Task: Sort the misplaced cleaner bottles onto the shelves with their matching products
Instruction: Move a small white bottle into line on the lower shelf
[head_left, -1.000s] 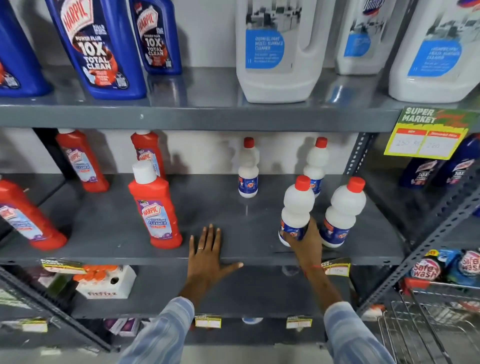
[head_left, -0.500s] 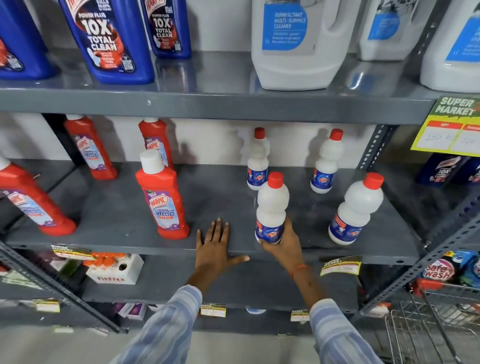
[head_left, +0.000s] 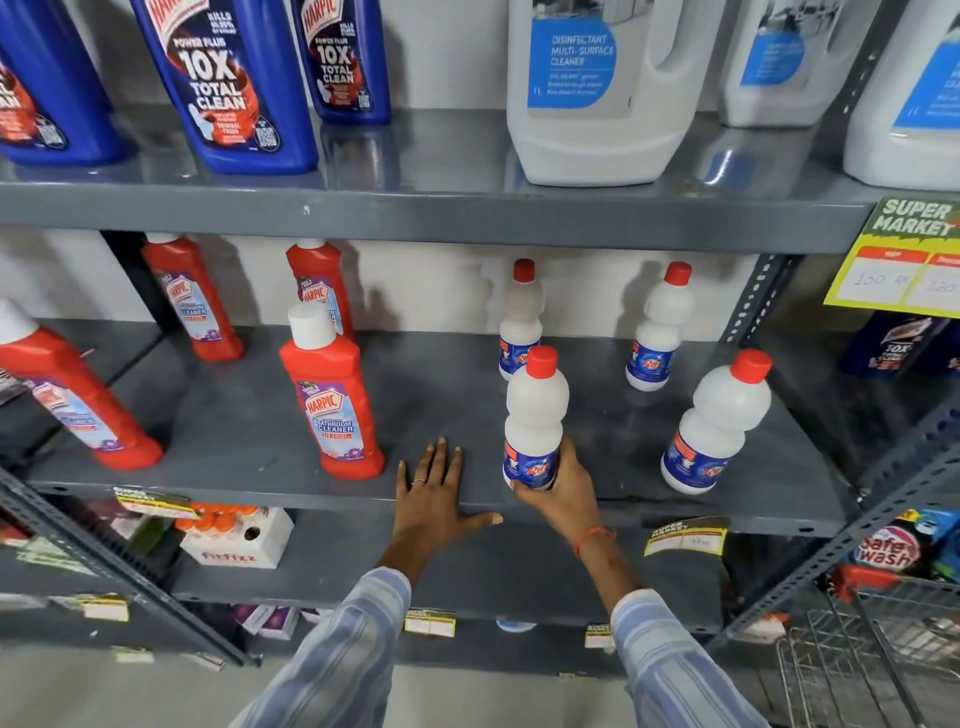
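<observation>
My right hand (head_left: 558, 488) grips the base of a white bottle with a red cap (head_left: 535, 415), upright at the front of the grey middle shelf (head_left: 249, 415). My left hand (head_left: 434, 499) lies flat on the shelf's front edge, fingers spread, just left of that bottle. Three more white red-capped bottles stand on the shelf: one at the front right (head_left: 717, 421), one behind the held bottle (head_left: 519, 317) and one at the back right (head_left: 660, 327). A red Harpic bathroom cleaner bottle (head_left: 332, 395) stands left of my left hand.
More red Harpic bottles (head_left: 192, 296) stand further left and behind. The upper shelf (head_left: 415, 213) carries blue Harpic bottles (head_left: 228, 83) and large white disinfectant jugs (head_left: 597, 88). A yellow price tag (head_left: 904, 260) hangs at right. A wire trolley (head_left: 872, 649) stands at the lower right.
My right hand slid the white bottle leftward along the shelf front, away from the front-right bottle. My left hand has stayed flat on the shelf edge.
</observation>
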